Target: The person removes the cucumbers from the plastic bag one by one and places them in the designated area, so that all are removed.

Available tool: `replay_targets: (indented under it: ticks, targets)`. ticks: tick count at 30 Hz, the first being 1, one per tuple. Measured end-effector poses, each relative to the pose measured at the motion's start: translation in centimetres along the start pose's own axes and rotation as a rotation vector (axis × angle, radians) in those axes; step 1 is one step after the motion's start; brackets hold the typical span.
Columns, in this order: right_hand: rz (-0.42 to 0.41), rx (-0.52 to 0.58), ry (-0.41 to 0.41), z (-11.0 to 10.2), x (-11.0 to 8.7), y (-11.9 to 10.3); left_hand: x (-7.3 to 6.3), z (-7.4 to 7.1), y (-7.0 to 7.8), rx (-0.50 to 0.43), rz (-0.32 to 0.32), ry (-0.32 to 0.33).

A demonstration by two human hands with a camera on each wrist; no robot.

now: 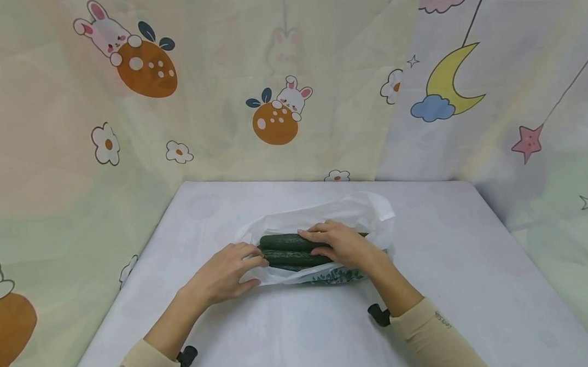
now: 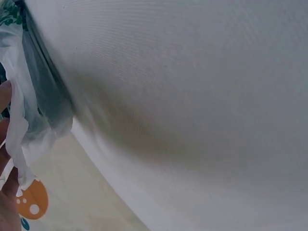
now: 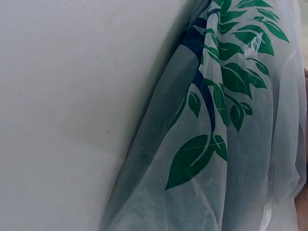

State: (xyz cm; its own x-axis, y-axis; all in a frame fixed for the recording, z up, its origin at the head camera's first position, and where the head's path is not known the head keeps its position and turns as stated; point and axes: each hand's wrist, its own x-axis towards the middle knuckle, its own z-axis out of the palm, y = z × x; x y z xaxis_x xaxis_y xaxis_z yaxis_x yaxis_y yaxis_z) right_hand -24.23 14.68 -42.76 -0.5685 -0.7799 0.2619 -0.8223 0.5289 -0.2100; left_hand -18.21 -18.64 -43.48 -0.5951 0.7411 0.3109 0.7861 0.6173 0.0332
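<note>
Several dark green cucumbers (image 1: 285, 242) lie side by side in a white plastic bag (image 1: 374, 207) with green leaf print. The bag lies on its side with its mouth spread at the left. My right hand (image 1: 346, 244) grips a cucumber from above, fingers on its far side and thumb on its near side. At the bag's mouth, by the cucumbers' left ends, my left hand (image 1: 229, 272) holds the bag's edge with bent fingers. In the left wrist view, fingers (image 2: 5, 96) show beside the bag's rim. The right wrist view shows mostly the leaf print (image 3: 236, 72).
A white-covered table (image 1: 281, 332) lies under the bag. Cloth walls (image 1: 211, 99) printed with rabbits, flowers and a moon stand behind it and at both sides. Small black devices (image 1: 378, 315) are worn at both wrists.
</note>
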Motion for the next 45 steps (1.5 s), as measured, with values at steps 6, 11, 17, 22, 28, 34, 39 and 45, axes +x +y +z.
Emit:
replay_targets:
  ticks: [6,11,17,22,28,34,39,45]
  targets:
    - [-0.009,-0.022,0.016,-0.2,0.1,-0.5,-0.1,0.1,0.1,-0.011,-0.010,0.000]
    - [-0.002,-0.058,0.044,-0.8,0.2,-0.6,0.1,0.2,0.1,0.003,0.007,-0.002]
    - [-0.062,-0.091,0.151,-1.7,0.7,-0.5,0.3,0.0,-0.2,0.015,0.018,-0.002]
    - [-0.094,-0.139,0.180,-2.1,1.2,-0.8,0.4,-0.1,-0.2,0.031,0.031,-0.012]
    - [-0.109,-0.162,0.187,-2.4,1.5,-1.3,0.1,0.1,-0.1,0.052,0.033,-0.015]
    - [-0.131,-0.187,0.242,-2.8,1.6,-1.2,-0.1,0.0,0.0,0.048,0.017,-0.011]
    - [-0.159,-0.181,0.294,-3.5,1.9,-1.3,-0.3,-0.3,-0.3,0.045,0.001,-0.007]
    - [-0.172,-0.199,0.324,-4.6,2.8,-2.1,-0.1,-0.1,-0.4,0.044,0.010,-0.019]
